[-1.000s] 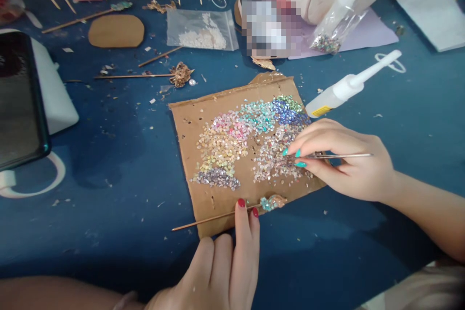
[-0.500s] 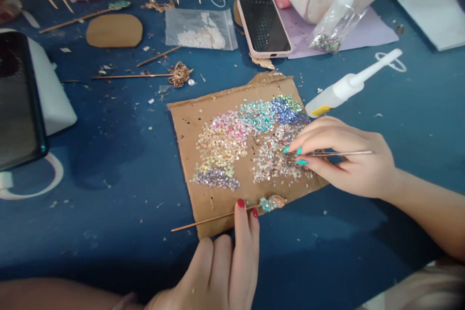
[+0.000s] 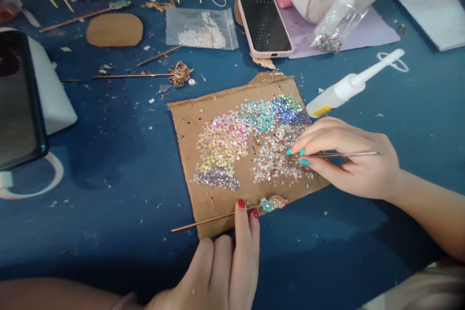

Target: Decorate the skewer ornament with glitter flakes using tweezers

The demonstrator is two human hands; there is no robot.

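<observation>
A brown cardboard sheet (image 3: 187, 121) lies on the blue table, covered with heaps of small shiny coloured chips (image 3: 240, 138). My left hand (image 3: 221, 271), red-nailed, pinches a thin wooden stick (image 3: 207, 220) at the sheet's near edge. The stick's right end carries a small cluster of glued chips (image 3: 273, 202). My right hand (image 3: 350, 162), with teal nails, is closed on slim metal tweezers (image 3: 345, 154). Their tips are hidden under my fingers, over the pale chips at the right of the sheet.
A white glue bottle (image 3: 343, 89) lies just behind my right hand. Behind the sheet are a pink-cased phone (image 3: 265, 25), a bag of white chips (image 3: 201, 29), an oval cardboard piece (image 3: 115, 30) and several loose sticks. A dark screen on a white stand (image 3: 18, 101) sits at the left.
My right hand with the tweezers has shifted a little to the right over the chips. My left hand and the stick have stayed put.
</observation>
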